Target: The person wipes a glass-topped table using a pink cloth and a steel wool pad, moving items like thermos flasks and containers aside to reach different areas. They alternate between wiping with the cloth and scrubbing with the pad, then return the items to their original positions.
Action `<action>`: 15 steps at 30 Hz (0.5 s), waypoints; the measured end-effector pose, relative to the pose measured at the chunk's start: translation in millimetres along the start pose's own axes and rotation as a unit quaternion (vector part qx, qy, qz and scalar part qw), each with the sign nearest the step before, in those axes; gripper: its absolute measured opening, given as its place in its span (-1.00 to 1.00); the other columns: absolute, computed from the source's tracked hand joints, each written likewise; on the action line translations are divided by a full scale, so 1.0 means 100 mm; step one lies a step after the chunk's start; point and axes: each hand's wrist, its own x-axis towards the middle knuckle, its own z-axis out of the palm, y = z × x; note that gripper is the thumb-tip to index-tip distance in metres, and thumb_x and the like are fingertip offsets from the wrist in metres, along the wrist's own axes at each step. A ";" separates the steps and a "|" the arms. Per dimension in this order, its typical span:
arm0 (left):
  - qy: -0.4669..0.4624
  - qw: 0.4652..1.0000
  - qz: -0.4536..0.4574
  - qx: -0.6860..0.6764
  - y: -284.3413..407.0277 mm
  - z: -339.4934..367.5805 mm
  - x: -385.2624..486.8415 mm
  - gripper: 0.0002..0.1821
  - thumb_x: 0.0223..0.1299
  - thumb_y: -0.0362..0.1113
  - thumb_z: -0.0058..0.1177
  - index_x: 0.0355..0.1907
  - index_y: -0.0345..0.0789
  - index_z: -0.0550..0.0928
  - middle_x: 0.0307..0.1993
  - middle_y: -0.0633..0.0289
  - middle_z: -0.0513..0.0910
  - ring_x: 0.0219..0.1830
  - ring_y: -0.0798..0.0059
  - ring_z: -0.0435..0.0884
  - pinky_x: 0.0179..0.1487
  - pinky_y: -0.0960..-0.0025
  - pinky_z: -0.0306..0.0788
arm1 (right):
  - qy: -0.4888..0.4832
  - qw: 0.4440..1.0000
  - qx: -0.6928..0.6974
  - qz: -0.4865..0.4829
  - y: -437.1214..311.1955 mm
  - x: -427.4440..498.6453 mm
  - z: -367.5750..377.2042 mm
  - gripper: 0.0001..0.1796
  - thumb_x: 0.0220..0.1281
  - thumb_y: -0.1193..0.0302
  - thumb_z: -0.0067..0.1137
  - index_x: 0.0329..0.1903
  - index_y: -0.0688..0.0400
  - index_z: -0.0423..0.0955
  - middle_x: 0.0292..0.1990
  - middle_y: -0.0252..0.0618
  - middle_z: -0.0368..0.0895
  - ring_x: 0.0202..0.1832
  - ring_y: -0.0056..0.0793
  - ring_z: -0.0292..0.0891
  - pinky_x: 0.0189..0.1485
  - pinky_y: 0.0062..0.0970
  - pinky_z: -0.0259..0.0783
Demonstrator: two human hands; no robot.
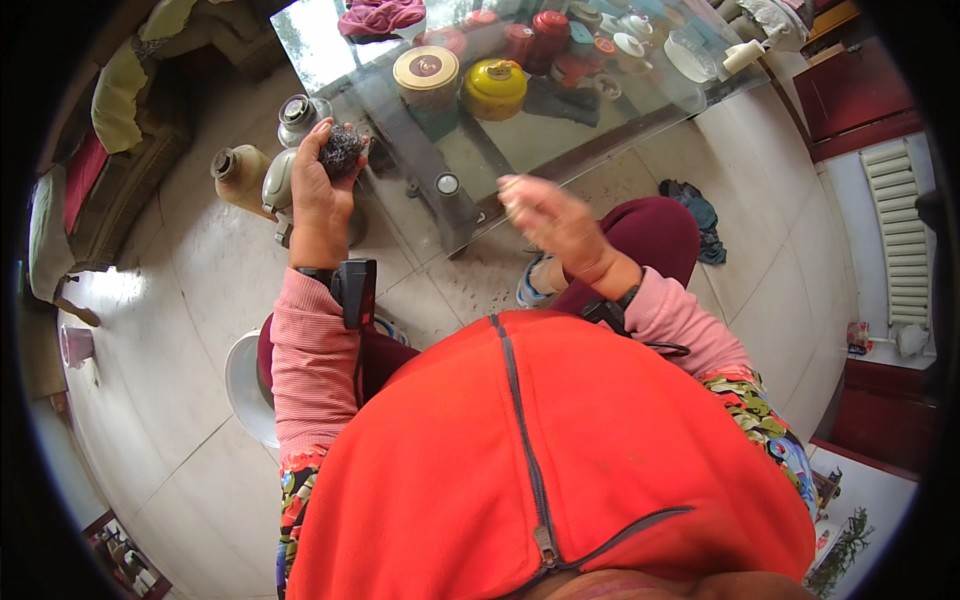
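Note:
My left hand point(324, 191) holds a dark, curly metal scouring pad point(343, 152) against its palm and fingers. Just behind that wrist stand several flasks on the floor: a pale green vacuum flask point(278, 184), a beige one point(246, 174) and a silvery one point(298, 112). Blurred by motion, my right hand point(555, 225) is raised in front of the near edge of the glass table point(517, 180), above my right knee. No object shows in it, but the blur hides how far its fingers are spread.
On the glass table stand a yellow lidded jar point(495, 91), a round tin point(426, 71), red canisters point(550, 37) and a clear dish point(688, 56). A white bucket point(251, 386) is beside my left leg. Dark cloth point(697, 221) lies on the floor at right.

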 end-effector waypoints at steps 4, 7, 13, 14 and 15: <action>-0.014 1.000 -0.001 -0.008 0.02 -0.05 -0.01 -0.61 0.30 -0.22 0.06 0.15 -0.26 0.52 -0.08 0.16 0.66 -0.18 0.16 0.71 -0.29 0.29 0.59 | 0.325 0.863 0.332 0.199 0.18 -0.24 -0.67 -0.73 0.47 0.42 -0.05 0.09 0.30 0.35 0.03 0.04 0.59 -0.04 -0.08 0.62 -0.10 -0.23 0.64; -0.007 1.000 0.002 -0.007 0.03 -0.04 -0.02 -0.61 0.30 -0.22 0.06 0.15 -0.25 0.51 -0.08 0.16 0.66 -0.16 0.18 0.70 -0.26 0.29 0.58 | 0.431 0.699 0.523 0.228 0.45 -0.25 -1.08 -0.68 0.51 0.29 -0.09 0.05 0.32 0.36 0.03 0.05 0.53 0.05 0.00 0.54 0.07 -0.06 0.58; -0.004 1.000 -0.015 0.004 -0.01 -0.01 -0.04 -0.61 0.29 -0.22 0.07 0.15 -0.27 0.51 -0.09 0.14 0.66 -0.16 0.17 0.70 -0.26 0.30 0.59 | 0.572 0.627 0.511 0.135 1.04 0.08 -1.64 -0.62 0.44 0.09 -0.06 0.07 0.09 0.45 0.05 -0.16 0.57 0.10 -0.06 0.51 0.06 -0.03 0.52; -0.009 1.000 -0.013 0.004 0.00 -0.03 -0.04 -0.64 0.31 -0.22 0.06 0.12 -0.28 0.55 -0.03 0.10 0.69 -0.10 0.19 0.71 -0.23 0.31 0.60 | 0.600 0.608 0.497 0.152 1.11 0.08 -1.72 -0.62 0.43 0.07 -0.05 0.05 0.08 0.44 0.05 -0.18 0.56 0.10 -0.10 0.51 0.07 -0.04 0.51; -0.013 1.000 -0.009 0.002 0.00 -0.04 -0.04 -0.64 0.31 -0.22 0.06 0.12 -0.29 0.55 -0.03 0.10 0.68 -0.10 0.19 0.71 -0.23 0.31 0.60 | 0.632 0.585 0.479 0.170 1.18 0.07 -1.79 -0.62 0.42 0.05 -0.04 0.02 0.07 0.44 0.04 -0.20 0.55 0.10 -0.14 0.51 0.07 -0.06 0.50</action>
